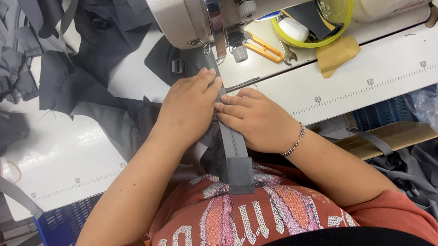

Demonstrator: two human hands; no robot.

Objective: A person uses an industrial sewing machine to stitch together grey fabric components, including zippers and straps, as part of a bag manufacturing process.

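Both hands press flat on a grey strap [233,142] running from the person's lap up under the sewing machine [196,11] needle, left hand [189,107] and right hand [252,118] with fingers extended, pinching nothing, mid-seam; feeding on seemingly needs steady, straight guidance

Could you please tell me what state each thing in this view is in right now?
Left hand: flat, pressing the strap down.
Right hand: fingers resting on the strap edge.
Grey strap: stretched from the sewing machine toward the person, folded end hanging off the table.
Sewing machine: strap fed under its head; needle not clearly visible.
Orange snips: lying unused on the table.
Grey fabric pieces: piled loosely at left.
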